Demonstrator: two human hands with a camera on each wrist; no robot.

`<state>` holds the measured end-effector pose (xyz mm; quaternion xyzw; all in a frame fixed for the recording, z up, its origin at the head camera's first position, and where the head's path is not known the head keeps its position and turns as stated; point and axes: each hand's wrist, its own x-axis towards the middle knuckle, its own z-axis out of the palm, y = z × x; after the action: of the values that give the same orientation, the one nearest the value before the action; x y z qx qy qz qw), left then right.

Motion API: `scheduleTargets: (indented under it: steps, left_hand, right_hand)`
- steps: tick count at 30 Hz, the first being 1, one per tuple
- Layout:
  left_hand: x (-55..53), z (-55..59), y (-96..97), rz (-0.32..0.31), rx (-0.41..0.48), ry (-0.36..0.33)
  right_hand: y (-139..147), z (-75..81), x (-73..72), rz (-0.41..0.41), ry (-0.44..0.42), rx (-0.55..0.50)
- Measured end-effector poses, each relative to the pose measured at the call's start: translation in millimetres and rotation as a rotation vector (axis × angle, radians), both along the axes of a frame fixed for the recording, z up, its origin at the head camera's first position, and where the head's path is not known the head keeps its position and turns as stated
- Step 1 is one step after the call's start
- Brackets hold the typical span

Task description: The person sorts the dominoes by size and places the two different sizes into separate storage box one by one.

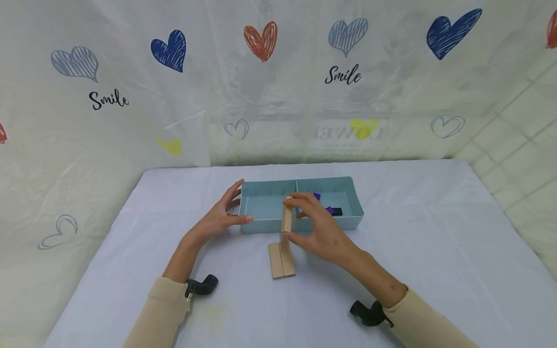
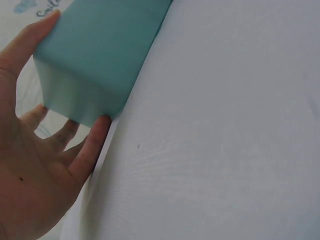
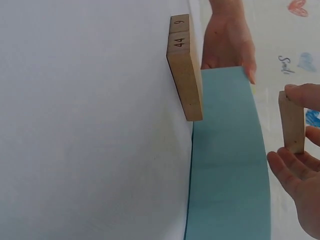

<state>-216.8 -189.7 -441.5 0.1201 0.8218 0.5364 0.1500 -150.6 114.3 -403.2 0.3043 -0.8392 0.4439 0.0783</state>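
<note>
My right hand (image 1: 324,232) pinches a small plain wooden block (image 1: 287,216) between thumb and fingers, upright over the front wall of a teal two-compartment box (image 1: 261,226). In the right wrist view the held block (image 3: 292,122) shows apart from the box. My left hand (image 1: 217,220) is at the box's left end, fingers spread and nearly straight against the end wall, thumb at the front rim. In front of the box, two wooden blocks (image 1: 282,261) lie side by side; their ends (image 3: 179,34) read 9 and 44 in the right wrist view.
The box's right compartment holds a black piece (image 1: 337,211) and small purple pieces (image 1: 316,196), partly behind my right hand. A white cloth (image 1: 413,251) covers the table. Behind its back edge hangs a pale curtain (image 1: 287,96) printed with hearts.
</note>
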Motion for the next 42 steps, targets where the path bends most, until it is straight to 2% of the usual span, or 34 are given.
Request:
scheduleTargets:
  steps: [17, 28, 42]
  left_hand:
    - [0.8, 0.9, 1.2, -0.001, 0.011, -0.011]
    - [1.6, -0.3, 0.4, 0.003, 0.012, -0.015]
    - [1.9, 0.1, 0.0, 0.007, 0.013, -0.021]
  right_hand:
    - [-2.6, -0.9, -17.3, -0.062, -0.067, 0.017]
    - [-7.5, -1.0, -29.1, -0.072, -0.076, 0.01]
    - [-11.0, -1.4, -36.6, -0.103, -0.087, 0.034]
